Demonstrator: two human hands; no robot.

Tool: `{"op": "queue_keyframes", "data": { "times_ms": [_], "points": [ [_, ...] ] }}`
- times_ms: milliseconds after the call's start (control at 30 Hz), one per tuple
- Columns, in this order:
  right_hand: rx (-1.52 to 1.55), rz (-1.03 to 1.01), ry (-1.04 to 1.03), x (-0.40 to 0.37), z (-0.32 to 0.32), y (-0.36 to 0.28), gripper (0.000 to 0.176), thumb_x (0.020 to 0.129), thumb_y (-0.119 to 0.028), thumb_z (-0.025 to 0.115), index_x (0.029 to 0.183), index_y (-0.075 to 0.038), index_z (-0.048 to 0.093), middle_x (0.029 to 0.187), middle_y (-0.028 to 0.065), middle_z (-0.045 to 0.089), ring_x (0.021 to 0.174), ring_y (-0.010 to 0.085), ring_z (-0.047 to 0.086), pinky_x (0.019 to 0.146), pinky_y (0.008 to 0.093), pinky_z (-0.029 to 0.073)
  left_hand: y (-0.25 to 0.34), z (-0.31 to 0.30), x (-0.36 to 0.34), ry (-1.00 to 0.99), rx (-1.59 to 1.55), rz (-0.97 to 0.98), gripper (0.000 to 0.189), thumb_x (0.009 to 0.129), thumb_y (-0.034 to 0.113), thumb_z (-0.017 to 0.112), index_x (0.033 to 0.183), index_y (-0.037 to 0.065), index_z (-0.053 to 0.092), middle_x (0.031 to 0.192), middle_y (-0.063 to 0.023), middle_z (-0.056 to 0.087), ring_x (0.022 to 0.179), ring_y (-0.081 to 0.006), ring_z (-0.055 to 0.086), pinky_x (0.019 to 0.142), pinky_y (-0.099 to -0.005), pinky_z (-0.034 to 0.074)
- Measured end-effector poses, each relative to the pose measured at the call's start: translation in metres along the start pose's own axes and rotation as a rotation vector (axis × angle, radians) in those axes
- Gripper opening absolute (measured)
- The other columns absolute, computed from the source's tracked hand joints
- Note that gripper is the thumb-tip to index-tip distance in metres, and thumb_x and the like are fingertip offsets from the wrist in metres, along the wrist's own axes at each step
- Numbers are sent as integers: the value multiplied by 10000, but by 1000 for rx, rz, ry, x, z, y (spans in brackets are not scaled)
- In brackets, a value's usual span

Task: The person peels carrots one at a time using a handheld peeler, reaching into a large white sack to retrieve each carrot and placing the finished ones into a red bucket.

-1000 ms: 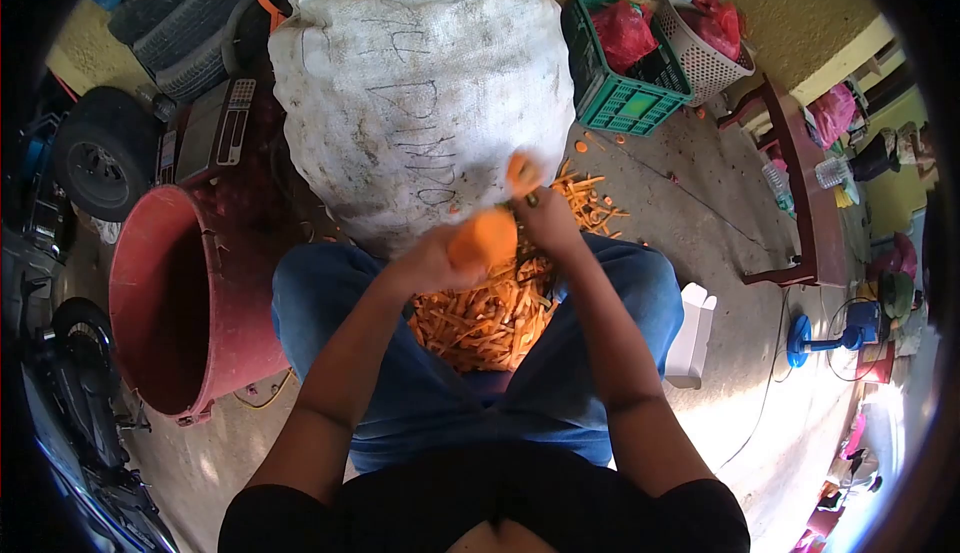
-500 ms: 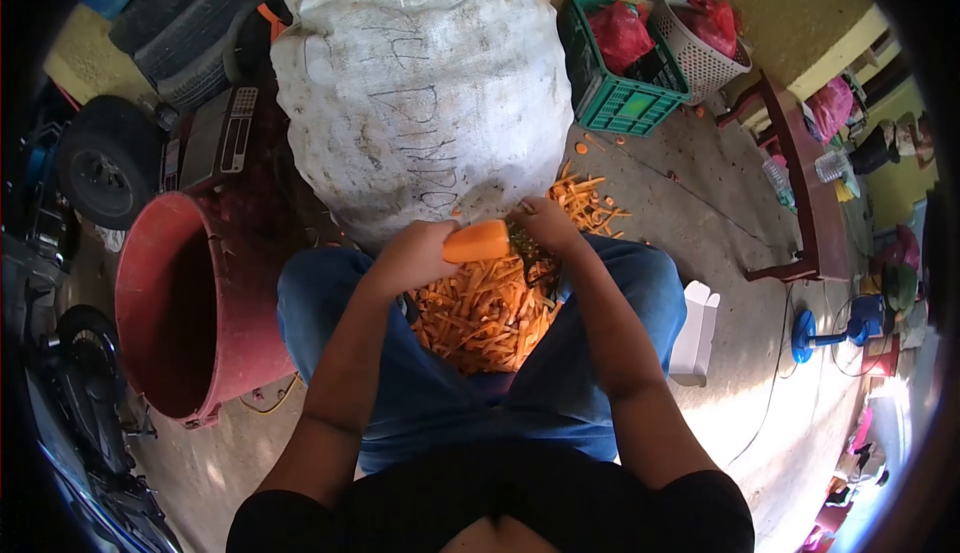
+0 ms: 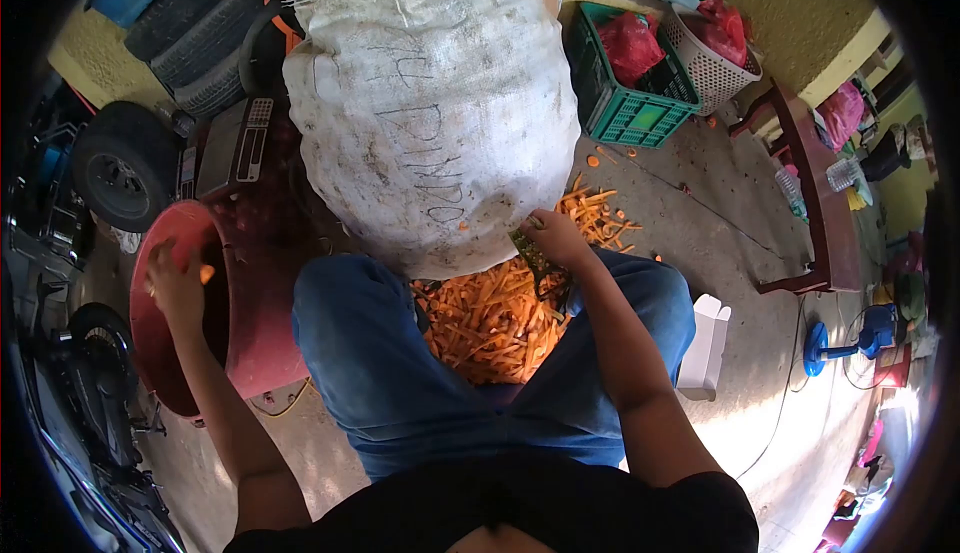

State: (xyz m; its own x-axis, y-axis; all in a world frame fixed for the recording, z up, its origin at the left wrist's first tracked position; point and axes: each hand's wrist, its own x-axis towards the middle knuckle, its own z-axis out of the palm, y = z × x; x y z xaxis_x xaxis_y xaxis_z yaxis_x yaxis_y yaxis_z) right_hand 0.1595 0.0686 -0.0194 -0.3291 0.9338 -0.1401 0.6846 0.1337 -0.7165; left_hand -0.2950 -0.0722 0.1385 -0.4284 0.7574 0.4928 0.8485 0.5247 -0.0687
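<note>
My left hand (image 3: 176, 291) is over the mouth of the red barrel (image 3: 265, 338). The orange end of a peeled carrot (image 3: 206, 274) shows beside its thumb; the fingers cover the rest. My right hand (image 3: 558, 237) is by the lower edge of the white sack (image 3: 440, 103), closed on a dark and green speckled thing (image 3: 527, 250) whose kind I cannot make out. Beneath it, between my knees, lies a heap of orange carrot peelings (image 3: 492, 323).
More peelings (image 3: 602, 215) lie on the floor right of the sack. A green crate (image 3: 640, 125) and a white basket (image 3: 722, 73) stand behind. A scale (image 3: 236, 148) and a wheel (image 3: 118, 168) are at left, a wooden bench (image 3: 818, 223) and blue fan (image 3: 818, 348) at right.
My left hand has moved left with the carrot, from above the peelings to the barrel. My right hand stays near the sack, still holding the green speckled thing.
</note>
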Motion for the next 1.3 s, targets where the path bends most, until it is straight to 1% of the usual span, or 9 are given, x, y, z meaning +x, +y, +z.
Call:
{"op": "queue_keyframes", "data": {
  "times_ms": [33, 167, 233, 367, 467, 533, 600, 700, 1300],
  "points": [
    [8, 0, -20, 0, 0, -2, 292, 757, -287, 496, 831, -8, 540, 765, 213, 548, 757, 357, 521, 674, 402, 400, 6, 2, 4, 0, 0, -1, 377, 748, 279, 533, 1052, 65, 474, 1136, -138, 409, 1069, -288, 372, 802, -407, 365],
    [0, -44, 6, -1, 2, -6, 277, 761, -278, 493, 814, -10, 533, 723, 210, 546, 729, 363, 520, 657, 407, 402, 87, 3, 53, -68, -642, 249, 307, 746, 172, 544, 1027, 59, 491, 1077, -128, 447, 1033, -255, 407, 868, -346, 314],
    [-55, -34, 12, -4, -3, -13, 266, 762, -273, 489, 799, -13, 530, 695, 204, 546, 704, 363, 522, 643, 411, 404, 120, 12, 100, 41, -791, 538, 277, 740, 148, 550, 1000, 60, 512, 1053, -105, 466, 1014, -224, 429, 861, -325, 323],
    [-105, -33, 33, -4, -14, -19, 258, 758, -275, 488, 814, -28, 532, 705, 203, 549, 706, 362, 522, 640, 427, 402, 198, 7, 193, 173, -1060, 537, 244, 738, 113, 543, 979, 78, 529, 1028, -96, 490, 980, -234, 462, 828, -304, 349],
    [-83, -36, 57, -1, -9, -10, 248, 753, -273, 491, 818, -35, 522, 709, 198, 552, 708, 365, 521, 645, 432, 403, 246, 25, 255, 320, -908, 649, 225, 768, 128, 494, 983, 70, 523, 1008, -119, 503, 976, -253, 470, 791, -318, 374],
    [-109, -31, 22, 3, -6, -8, 238, 744, -266, 496, 838, -47, 515, 703, 193, 555, 709, 360, 528, 646, 432, 408, 261, 62, 298, 19, -777, 605, 252, 808, 171, 410, 1015, 75, 516, 956, -138, 540, 912, -264, 512, 748, -322, 398],
    [-138, -27, 1, 4, -8, -14, 246, 752, -278, 494, 847, -52, 520, 715, 193, 557, 713, 360, 529, 650, 425, 410, 280, 90, 318, -409, 40, 844, 264, 843, 131, 361, 1044, 0, 471, 1042, -113, 516, 947, -208, 496, 784, -272, 379],
    [-148, -43, -17, 9, -13, -16, 256, 758, -292, 491, 863, -59, 513, 728, 197, 555, 721, 362, 528, 652, 426, 410, 309, 74, 255, -408, -103, 650, 327, 857, 193, 304, 1052, -19, 459, 1015, -140, 531, 907, -212, 510, 758, -279, 389],
    [-192, -42, -97, 12, -8, -16, 247, 727, -236, 504, 890, -50, 495, 721, 168, 560, 729, 336, 536, 658, 421, 415, 366, 106, 218, -579, -191, 690, 312, 832, 203, 345, 979, -24, 501, 939, -148, 553, 837, -222, 526, 728, -296, 394]
  ]
}}
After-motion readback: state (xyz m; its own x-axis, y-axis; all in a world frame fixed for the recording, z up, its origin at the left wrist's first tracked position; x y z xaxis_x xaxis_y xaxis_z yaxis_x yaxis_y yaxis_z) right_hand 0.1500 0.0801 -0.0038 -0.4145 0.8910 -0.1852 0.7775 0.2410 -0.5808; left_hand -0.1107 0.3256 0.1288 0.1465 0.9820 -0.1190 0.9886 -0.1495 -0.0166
